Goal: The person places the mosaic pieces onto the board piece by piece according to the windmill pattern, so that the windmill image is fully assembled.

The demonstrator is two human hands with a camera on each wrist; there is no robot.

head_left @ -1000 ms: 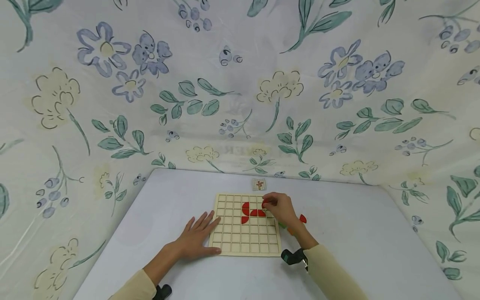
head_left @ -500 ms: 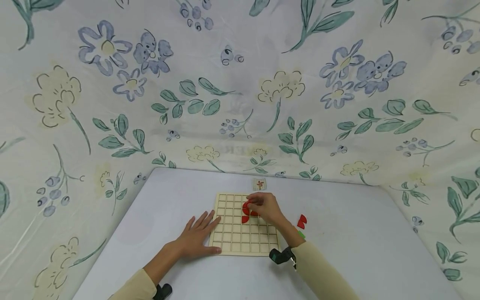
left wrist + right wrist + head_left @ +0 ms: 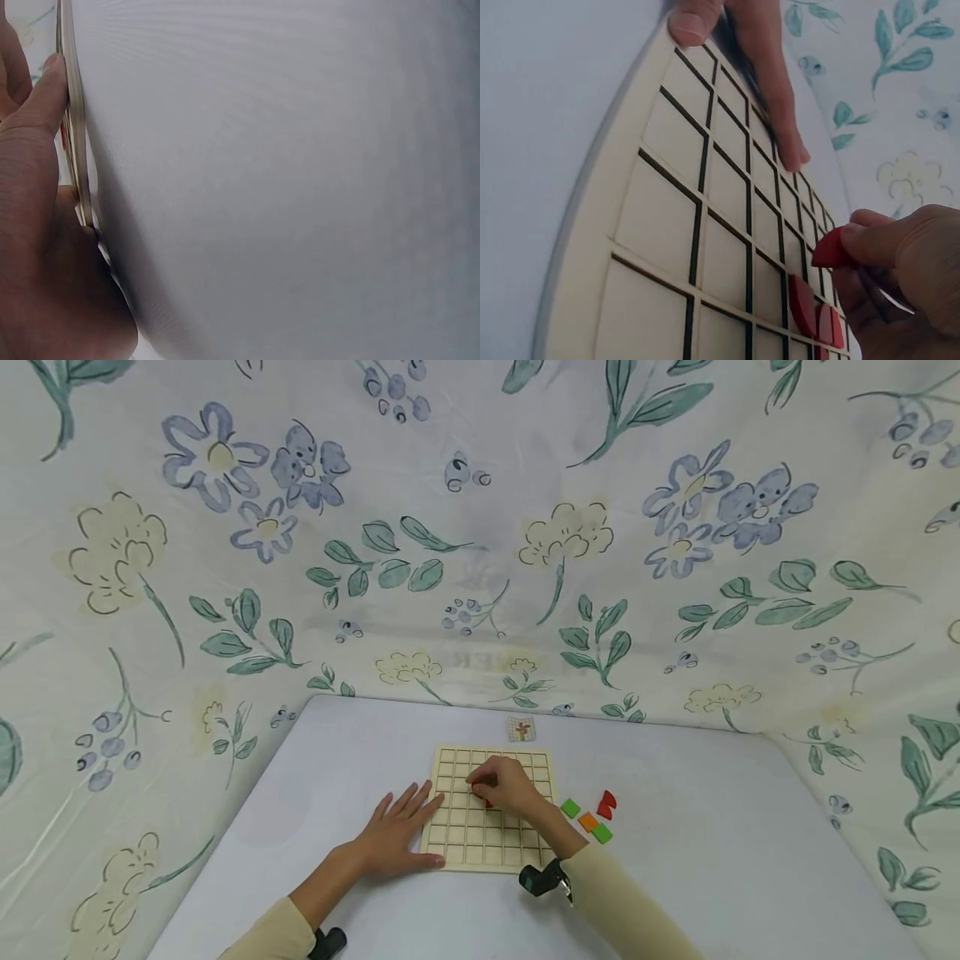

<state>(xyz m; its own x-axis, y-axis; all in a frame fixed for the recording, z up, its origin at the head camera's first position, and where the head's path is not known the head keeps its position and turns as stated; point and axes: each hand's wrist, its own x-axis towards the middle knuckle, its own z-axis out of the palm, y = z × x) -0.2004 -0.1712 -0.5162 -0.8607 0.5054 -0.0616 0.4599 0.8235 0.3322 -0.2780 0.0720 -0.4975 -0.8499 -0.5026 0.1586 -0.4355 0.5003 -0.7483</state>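
A square wooden grid board (image 3: pixel 462 857) lies on the table. My left hand (image 3: pixel 390 837) rests spread along its left edge, fingertips and thumb on the rim. In the left wrist view that hand (image 3: pixel 34 217) lies against the board's side (image 3: pixel 76 142). Over the middle of the grid, my right hand (image 3: pixel 506 787) pinches a red quarter-circle tile (image 3: pixel 830 249) between thumb and fingers. Just beside it, other red tiles (image 3: pixel 802 304) sit in the board's cells, mostly hidden by the hand in the head view.
Right of the board lie a green square tile (image 3: pixel 571 808), an orange one (image 3: pixel 588 821), another green one (image 3: pixel 602 832) and loose red tiles (image 3: pixel 607 804). A small pattern card (image 3: pixel 521 729) lies behind the board. Floral cloth (image 3: pixel 480 610) hangs behind the table.
My right hand has moved left from the board's upper right to its middle, carrying the red tile. The loose green and orange tiles are now uncovered. My left hand has stayed put.
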